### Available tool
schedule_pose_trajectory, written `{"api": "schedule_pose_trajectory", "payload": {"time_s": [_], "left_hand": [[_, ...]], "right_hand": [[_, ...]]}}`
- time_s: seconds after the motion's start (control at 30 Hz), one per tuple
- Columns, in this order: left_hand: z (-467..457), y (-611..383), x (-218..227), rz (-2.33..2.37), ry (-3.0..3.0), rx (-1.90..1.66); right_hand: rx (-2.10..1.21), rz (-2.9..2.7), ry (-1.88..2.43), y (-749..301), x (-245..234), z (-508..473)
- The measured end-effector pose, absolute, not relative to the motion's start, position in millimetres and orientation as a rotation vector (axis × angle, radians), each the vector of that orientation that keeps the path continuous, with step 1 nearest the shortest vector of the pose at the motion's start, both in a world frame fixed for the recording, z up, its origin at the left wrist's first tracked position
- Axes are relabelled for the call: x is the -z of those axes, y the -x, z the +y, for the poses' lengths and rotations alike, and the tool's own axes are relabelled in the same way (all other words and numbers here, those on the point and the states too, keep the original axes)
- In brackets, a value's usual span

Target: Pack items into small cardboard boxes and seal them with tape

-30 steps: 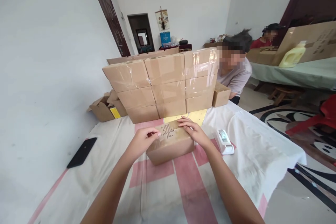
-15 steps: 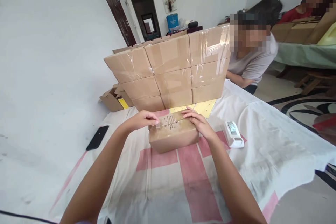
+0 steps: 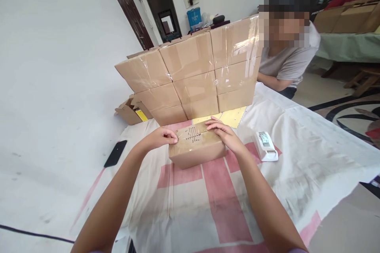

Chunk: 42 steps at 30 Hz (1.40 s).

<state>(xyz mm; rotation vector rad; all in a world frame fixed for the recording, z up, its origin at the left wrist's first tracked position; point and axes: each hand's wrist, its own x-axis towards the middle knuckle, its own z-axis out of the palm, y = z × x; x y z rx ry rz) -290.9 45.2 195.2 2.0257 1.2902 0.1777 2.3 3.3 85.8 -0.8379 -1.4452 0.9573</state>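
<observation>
A small cardboard box (image 3: 197, 156) lies on the cloth-covered table in front of me, its top taped and printed with dark markings. At its left end, my left hand (image 3: 160, 138) has thumb and fingers pinched together by the top edge. Whatever sits between those fingertips is too small to make out. My right hand (image 3: 224, 134) rests on the right end of the box top, fingers stretched out and holding nothing. To the right of the box stands a white tape dispenser (image 3: 265, 146).
Behind the box rises a wall of stacked, taped cartons (image 3: 192, 75). An opened carton (image 3: 130, 112) sits at back left, and a black phone (image 3: 115, 153) lies near the left wall. A co-worker in a light shirt (image 3: 292, 65) is beyond the table's right side.
My left hand has shifted slightly and its fingertips sit closer against the box's left end. The right hand stays on the box top. The whole view has tilted a little.
</observation>
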Motion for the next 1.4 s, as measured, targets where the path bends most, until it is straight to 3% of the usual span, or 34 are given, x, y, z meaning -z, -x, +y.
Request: {"api": "schedule_pose_trajectory", "payload": {"time_s": [0.6,1.07,1.4], "left_hand": [[32,294,-183,1.621,-2.277,-0.168],[51,305,-159,1.590,-1.948,-0.493],[10,302,-145,1.493,-1.708,-0.616]], "right_hand": [[-0.977,-1.450,0.857,-2,-85,3],[-0.997,-1.435,0.857,-3,-90,0],[-0.967,-1.428,0.868,-1,-90,0]]}}
